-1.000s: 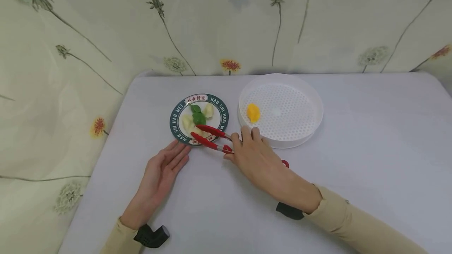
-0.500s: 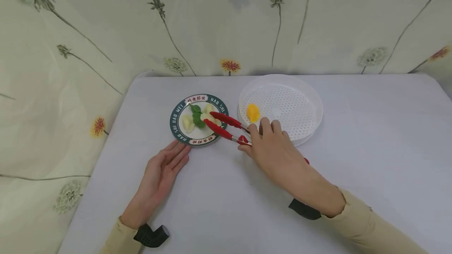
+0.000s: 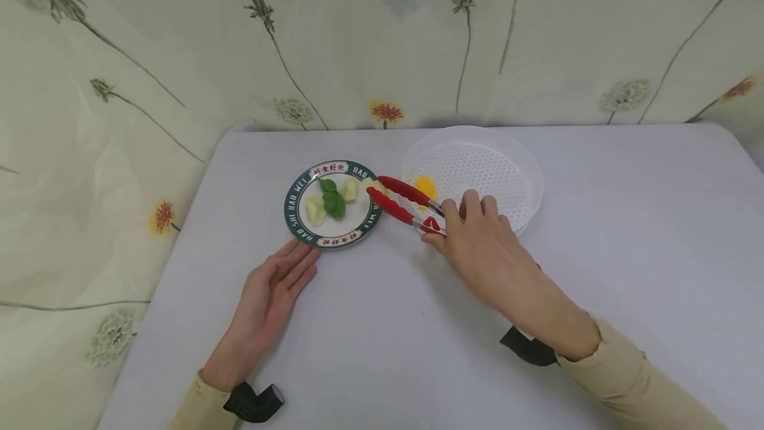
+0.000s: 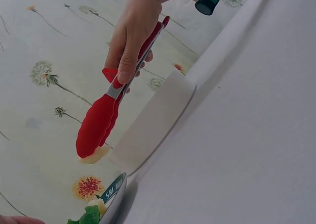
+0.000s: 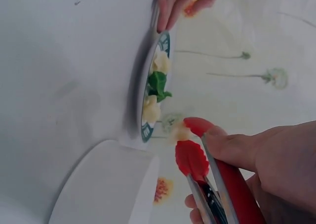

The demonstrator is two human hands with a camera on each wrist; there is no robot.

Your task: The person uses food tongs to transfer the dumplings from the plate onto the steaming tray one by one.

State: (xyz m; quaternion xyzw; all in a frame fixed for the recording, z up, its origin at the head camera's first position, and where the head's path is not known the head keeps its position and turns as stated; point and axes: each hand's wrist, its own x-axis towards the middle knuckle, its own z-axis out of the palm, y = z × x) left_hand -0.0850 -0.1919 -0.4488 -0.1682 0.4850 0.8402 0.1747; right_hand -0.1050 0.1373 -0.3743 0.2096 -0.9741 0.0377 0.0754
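My right hand [image 3: 489,261] grips a pair of red-tipped metal tongs [image 3: 390,206], thumb on one arm and fingers on the other. Pinched between the tong tips is a pale, dumpling-like piece [image 4: 94,156], raised above the right rim of a green-edged plate [image 3: 291,208]. On that plate lie a leafy green piece [image 3: 334,205] and two more pale pieces [image 3: 315,210]. My left hand [image 3: 268,304] lies palm turned up with straight fingers, their tips at the plate's near rim.
Right of the plate stands a round white perforated tray [image 3: 495,174] with a raised wall. A yellow piece [image 3: 426,186] sits inside it at the left, partly behind the tongs. A flower-patterned cloth [image 3: 382,38] hangs behind the white table [image 3: 627,231].
My right hand moved right and slightly away from me, lifting a pale piece with the tongs from the plate's near side toward the tray. The left hand stayed at the plate.
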